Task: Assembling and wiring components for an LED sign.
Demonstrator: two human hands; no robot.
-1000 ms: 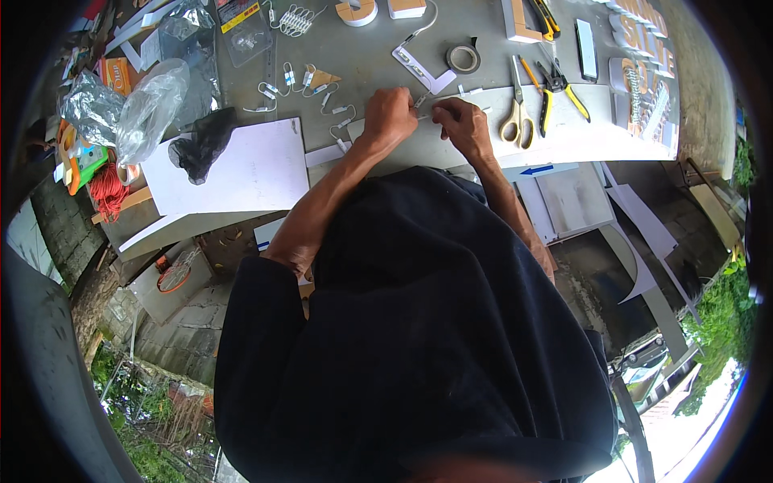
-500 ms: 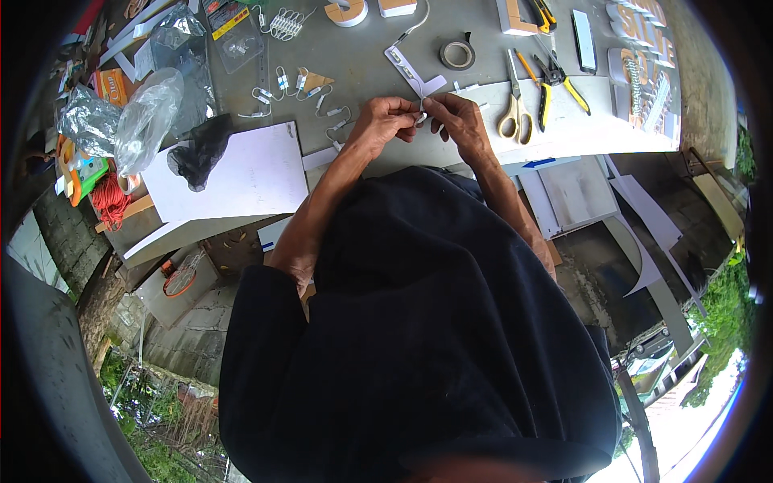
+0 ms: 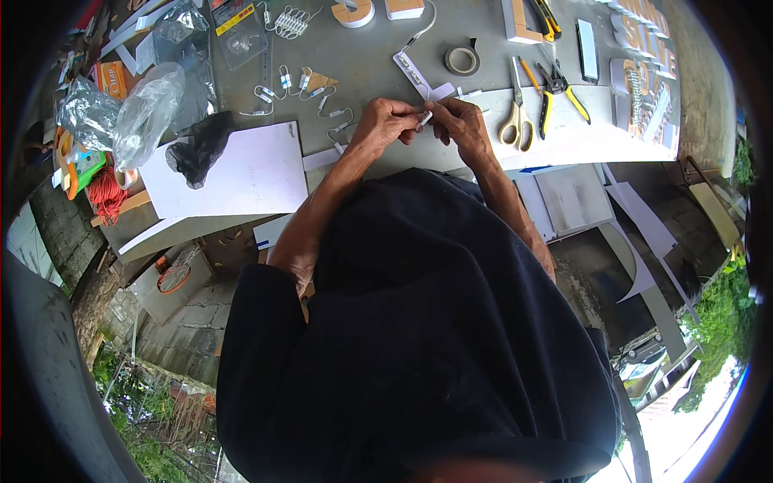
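The left hand [image 3: 385, 125] and the right hand [image 3: 461, 126] meet with bent fingers, the thumb and forefinger of each pinching a small white module [image 3: 425, 118] that sits between the two sets of fingertips. Just beyond the fingertips lies a white L-shaped piece [image 3: 412, 72], with a roll of dark tape [image 3: 461, 59] farther past the right fingers, scissors [image 3: 516, 121] to their right, and a wired module string [image 3: 316, 92] left of the left fingers
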